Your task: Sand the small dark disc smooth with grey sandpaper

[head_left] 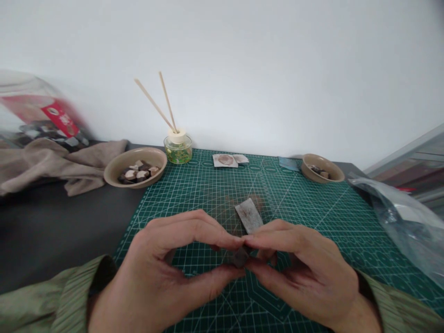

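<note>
Between the fingertips and thumbs of both my hands I had a small, dark grey-brown, angular piece, and my grip was a pinch from two sides. My left hand [166, 273] pressed the piece [240, 257] from the left with finger above and thumb below; my right hand [301, 270] did the same from the right, so that the fingertips met over its top edge. Olive-green fabric sleeves [48, 296] covered my wrists.

Under my grip spread a green cutting mat [180, 199] with a white printed grid. Just beyond the pinch, by my right fingers, was a worn grey rectangular strip [249, 215], with a brown dusty smudge [257, 202] at its far end.

To the right of my grip, past my right hand, a crumpled clear plastic bag [409, 217] lay over the mat's edge. Farther off to the left stood a beige round bowl [113, 170] of dark-and-pale chunks [138, 174], beside a crumpled taupe cloth [86, 162]; far right was a second, smaller-looking beige bowl [331, 167]. Well ahead of my grip lay a brown-stained whitish square [225, 160], and left of it a clear glass jar [178, 150] held two thin, pale sticks [154, 102].
</note>
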Action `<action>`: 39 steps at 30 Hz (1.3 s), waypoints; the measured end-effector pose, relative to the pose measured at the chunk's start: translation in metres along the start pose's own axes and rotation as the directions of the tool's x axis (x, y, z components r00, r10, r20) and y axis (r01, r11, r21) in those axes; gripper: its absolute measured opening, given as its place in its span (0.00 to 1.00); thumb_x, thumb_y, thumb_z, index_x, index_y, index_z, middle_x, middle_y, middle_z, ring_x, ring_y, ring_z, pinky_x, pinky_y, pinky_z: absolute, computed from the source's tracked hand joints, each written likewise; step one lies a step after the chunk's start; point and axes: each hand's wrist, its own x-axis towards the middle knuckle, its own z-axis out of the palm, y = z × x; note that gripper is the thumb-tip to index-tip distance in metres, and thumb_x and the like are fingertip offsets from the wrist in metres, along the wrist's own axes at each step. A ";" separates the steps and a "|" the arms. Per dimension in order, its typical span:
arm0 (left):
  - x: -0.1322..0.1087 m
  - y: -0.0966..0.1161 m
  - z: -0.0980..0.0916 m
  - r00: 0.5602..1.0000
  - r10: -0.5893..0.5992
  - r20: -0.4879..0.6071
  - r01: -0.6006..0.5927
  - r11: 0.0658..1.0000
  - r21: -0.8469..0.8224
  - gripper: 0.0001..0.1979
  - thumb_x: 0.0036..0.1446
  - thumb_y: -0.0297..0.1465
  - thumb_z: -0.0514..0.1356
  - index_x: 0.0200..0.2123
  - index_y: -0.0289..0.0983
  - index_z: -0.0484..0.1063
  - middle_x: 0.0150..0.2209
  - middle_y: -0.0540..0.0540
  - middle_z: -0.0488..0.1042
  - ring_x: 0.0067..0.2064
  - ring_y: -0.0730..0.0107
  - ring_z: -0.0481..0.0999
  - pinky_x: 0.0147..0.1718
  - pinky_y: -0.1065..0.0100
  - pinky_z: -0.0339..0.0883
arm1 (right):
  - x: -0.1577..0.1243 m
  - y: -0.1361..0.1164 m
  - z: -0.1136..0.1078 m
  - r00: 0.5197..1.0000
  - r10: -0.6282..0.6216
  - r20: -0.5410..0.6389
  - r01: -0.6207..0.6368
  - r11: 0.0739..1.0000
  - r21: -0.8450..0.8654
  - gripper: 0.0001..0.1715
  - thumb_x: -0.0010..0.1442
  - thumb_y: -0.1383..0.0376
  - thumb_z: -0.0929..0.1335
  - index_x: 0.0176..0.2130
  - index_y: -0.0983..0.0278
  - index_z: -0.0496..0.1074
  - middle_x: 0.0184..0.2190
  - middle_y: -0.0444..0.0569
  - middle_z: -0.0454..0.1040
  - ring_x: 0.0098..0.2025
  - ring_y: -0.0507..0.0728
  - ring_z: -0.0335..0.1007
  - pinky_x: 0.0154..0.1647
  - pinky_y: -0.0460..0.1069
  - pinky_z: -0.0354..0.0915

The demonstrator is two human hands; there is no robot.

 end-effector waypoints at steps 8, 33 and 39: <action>0.006 -0.001 0.003 0.961 -0.277 0.015 0.278 0.957 -0.083 0.10 0.65 0.27 0.82 0.45 0.50 1.00 0.39 0.53 0.97 0.40 0.70 0.98 0.44 0.81 0.89 | 0.001 0.003 0.003 0.997 0.016 -0.074 -0.018 0.999 -0.034 0.17 0.77 0.72 0.85 0.59 0.57 0.87 0.44 0.47 0.95 0.29 0.51 0.85 0.30 0.43 0.80; 0.005 -0.005 0.000 0.948 -0.316 0.035 0.317 0.948 -0.038 0.05 0.62 0.29 0.87 0.40 0.44 0.99 0.35 0.47 0.96 0.37 0.62 0.97 0.42 0.73 0.92 | 0.003 0.002 0.000 0.999 -0.010 -0.035 0.007 0.996 -0.093 0.17 0.79 0.69 0.84 0.63 0.58 0.87 0.44 0.45 0.94 0.29 0.51 0.81 0.29 0.44 0.77; 0.003 -0.006 -0.002 0.957 -0.289 0.015 0.289 0.957 -0.015 0.05 0.64 0.29 0.86 0.42 0.44 0.99 0.36 0.46 0.97 0.37 0.61 0.98 0.41 0.73 0.92 | 0.004 0.002 0.001 0.999 0.006 -0.054 -0.010 0.997 -0.081 0.18 0.77 0.71 0.83 0.62 0.58 0.87 0.42 0.45 0.93 0.27 0.50 0.79 0.26 0.45 0.73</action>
